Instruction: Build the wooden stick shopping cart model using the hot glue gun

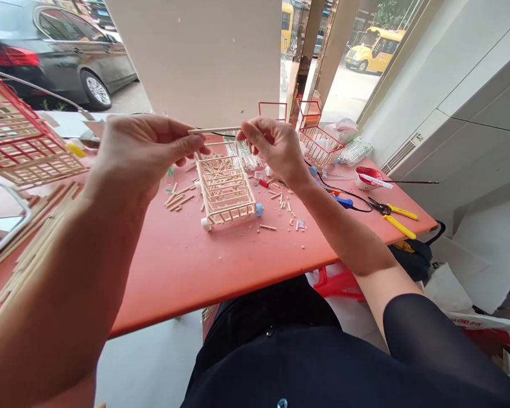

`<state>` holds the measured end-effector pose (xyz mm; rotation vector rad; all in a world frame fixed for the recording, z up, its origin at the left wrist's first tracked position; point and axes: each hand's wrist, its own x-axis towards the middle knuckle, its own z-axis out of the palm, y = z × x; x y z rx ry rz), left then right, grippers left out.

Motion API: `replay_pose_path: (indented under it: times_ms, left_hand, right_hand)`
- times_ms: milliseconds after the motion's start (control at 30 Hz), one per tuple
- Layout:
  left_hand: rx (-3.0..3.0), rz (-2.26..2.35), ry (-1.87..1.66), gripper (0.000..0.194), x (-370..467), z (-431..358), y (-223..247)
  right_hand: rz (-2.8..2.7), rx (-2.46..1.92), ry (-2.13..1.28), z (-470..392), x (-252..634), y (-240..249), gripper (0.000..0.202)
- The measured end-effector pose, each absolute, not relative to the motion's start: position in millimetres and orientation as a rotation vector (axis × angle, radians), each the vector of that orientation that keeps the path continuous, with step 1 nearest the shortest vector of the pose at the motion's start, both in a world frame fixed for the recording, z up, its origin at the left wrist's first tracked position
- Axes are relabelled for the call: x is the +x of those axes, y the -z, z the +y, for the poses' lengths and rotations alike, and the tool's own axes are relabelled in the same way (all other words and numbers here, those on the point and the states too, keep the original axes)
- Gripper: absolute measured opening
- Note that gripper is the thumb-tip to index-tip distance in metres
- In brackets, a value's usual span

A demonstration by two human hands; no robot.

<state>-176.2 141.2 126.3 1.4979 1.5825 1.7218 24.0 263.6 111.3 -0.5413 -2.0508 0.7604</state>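
Observation:
Between my two hands a thin wooden stick (219,130) is stretched level above the far part of the table. My left hand (147,144) pinches its left end between thumb and fingers. Its right end is gripped by my right hand (272,144). Just below stands a small cart-shaped frame (225,190) built of pale sticks, with a white cap (206,224) and a blue cap (259,209) at its near corners like wheels. My hands partly cover the far end of the frame.
Cut stick pieces (178,198) lie around the frame on the red table (174,272). Yellow-handled pliers (393,215), a blue-handled tool (342,201) and a red paint cup (368,177) lie right. Long wooden strips (38,243) and a red-trimmed stick model (21,136) are left.

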Motion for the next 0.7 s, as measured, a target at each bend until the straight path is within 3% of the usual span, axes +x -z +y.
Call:
replay_pose_path:
  times_ms: [233, 467, 700]
  left_hand:
    - [1.533, 1.695, -1.734, 0.019, -216, 204, -108]
    - [1.590, 1.630, -1.772, 0.024, -231, 216, -97]
    - [1.498, 1.646, -1.802, 0.008, -220, 215, -95]
  right_hand:
    - [-2.027, -0.621, -0.754, 321, -24, -102, 0.061]
    - [-1.981, -0.601, -0.816, 331, -39, -87, 0.067]
    - [-1.996, -0.584, -0.771, 333, -35, -77, 0.066]
